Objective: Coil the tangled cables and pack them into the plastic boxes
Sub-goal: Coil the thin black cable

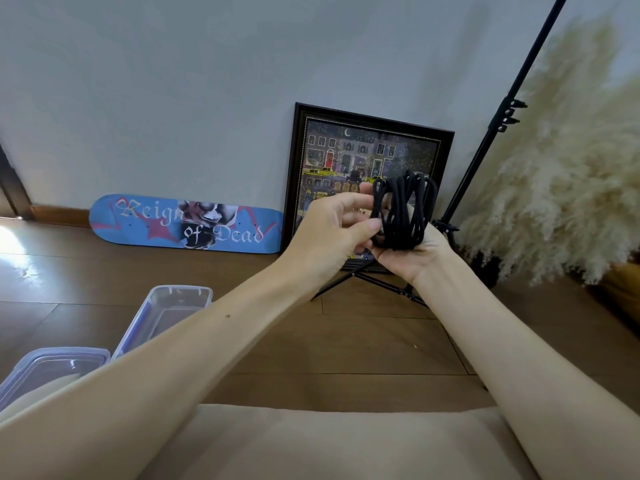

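While both bare arms reach forward from the bottom of the view, the person holds a black cable (401, 216), wound into a bundle of upright loops, in the air between the two hands. The right hand (412, 261) lies palm up beneath the bundle and grips it: the loops pass around its fingers, which are mostly hidden behind the strands. The left hand (332, 226) comes in from the left with its fingers curled, and its thumb and fingertips pinch the near left side of the bundle.

The cable hangs well above a brown wooden floor (346, 341), in front of a dark-framed picture of a night-time street (346, 150) that leans against a pale wall. Well apart from the cable, at the lower left, a clear rectangular plastic box with a purple-tinted rim (180, 289) sits open on the floor, partly hidden by the left forearm. A second clear plastic box of the same kind (59, 353) lies just beside it, nearer the person. I cannot tell whether either holds anything.

A blue skateboard deck with white lettering (145, 220) leans against the wall to the left of the picture. A black tripod stand (498, 126) rises at the right, next to a cream plume of pampas grass (561, 168). Beige cloth (311, 441) fills the bottom edge.
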A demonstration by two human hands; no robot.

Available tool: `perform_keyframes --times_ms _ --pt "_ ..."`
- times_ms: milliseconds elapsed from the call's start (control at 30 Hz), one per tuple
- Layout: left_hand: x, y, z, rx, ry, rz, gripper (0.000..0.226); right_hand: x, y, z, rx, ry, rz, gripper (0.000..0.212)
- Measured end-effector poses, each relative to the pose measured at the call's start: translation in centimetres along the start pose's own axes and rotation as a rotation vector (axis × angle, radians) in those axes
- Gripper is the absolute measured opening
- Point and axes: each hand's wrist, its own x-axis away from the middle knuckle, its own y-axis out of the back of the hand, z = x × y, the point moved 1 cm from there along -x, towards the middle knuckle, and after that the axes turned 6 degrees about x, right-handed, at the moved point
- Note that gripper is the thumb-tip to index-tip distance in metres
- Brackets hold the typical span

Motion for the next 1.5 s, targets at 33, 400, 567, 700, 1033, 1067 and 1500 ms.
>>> perform_keyframes --times_ms 33,400,567,700,1033,1067,1500 --pt "0.0 0.1 0.1 0.019 0.007 -0.012 0.021 0.1 -0.1 0.0 -0.024 0.001 0.021 0.019" --pt "-0.1 0.3 0.1 0.38 0.245 0.123 0.022 -0.6 0.6 0.4 -0.018 -0.027 0.155 0.024" --pt "-0.1 -0.1 -0.4 0.268 0.256 0.094 0.01 -0.5 0.3 0.4 0.055 -0.059 0.105 0.019" --pt "-0.4 -0.3 0.4 0.305 0.317 -0.024 0.013 -0.7 0.0 0.4 0.12 -0.035 0.066 0.024" --pt "-0.3 -0.6 0.1 0.148 0.354 -0.074 0.018 -1.2 0.5 0.2 0.228 0.069 -0.067 0.02" --pt "-0.3 -0.4 0.1 0.158 0.377 -0.082 0.018 -1.4 0.7 0.3 0.324 0.12 -0.107 0.019" --pt "-0.1 0.4 0.4 0.076 0.533 0.05 0.031 -1.6 1.4 -0.1 0.747 0.309 -0.16 0.02"
